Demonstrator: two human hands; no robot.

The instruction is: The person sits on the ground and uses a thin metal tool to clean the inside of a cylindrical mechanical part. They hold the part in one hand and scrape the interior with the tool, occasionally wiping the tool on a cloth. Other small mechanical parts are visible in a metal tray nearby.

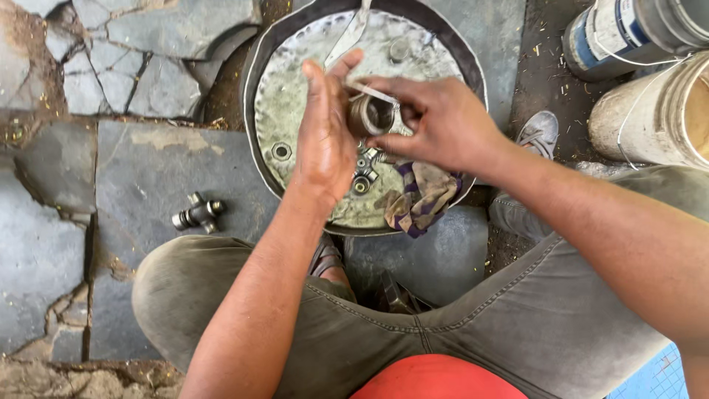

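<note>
Person seated low, knees spread, both forearms reaching forward over a round metal pan point(295, 111) on a cracked stone floor point(148, 170).

Left hand point(325, 140): raised at about 11 o'clock from the person's lap, palm side turned toward the right, fingers mostly straight and pointing up toward 12 o'clock. It cups a small cylindrical metal cup point(367, 114), a dull, grimy bearing-type cap, against its fingers and thumb. Grip looks loose, more a cradle than a fist.

Right hand point(443, 122): comes in from 3 o'clock, fingers curled and pinched at the cup's open mouth. A thin pale strip point(373, 91) lies across the top of the cup under the fingertips; what it is cannot be told.

The cup sits between the two hands, held in the air above the centre of the pan.

In the pan, at 6 o'clock below the hands: several small ring-shaped metal parts point(362, 174) and a crumpled striped rag point(417, 196), just beside each other.

On the floor at 9 o'clock, well apart from the pan: a cross-shaped metal joint point(198, 213).

At 2 o'clock: two worn buckets point(650, 111), side by side. A grey shoe point(539, 133) shows near them.
</note>
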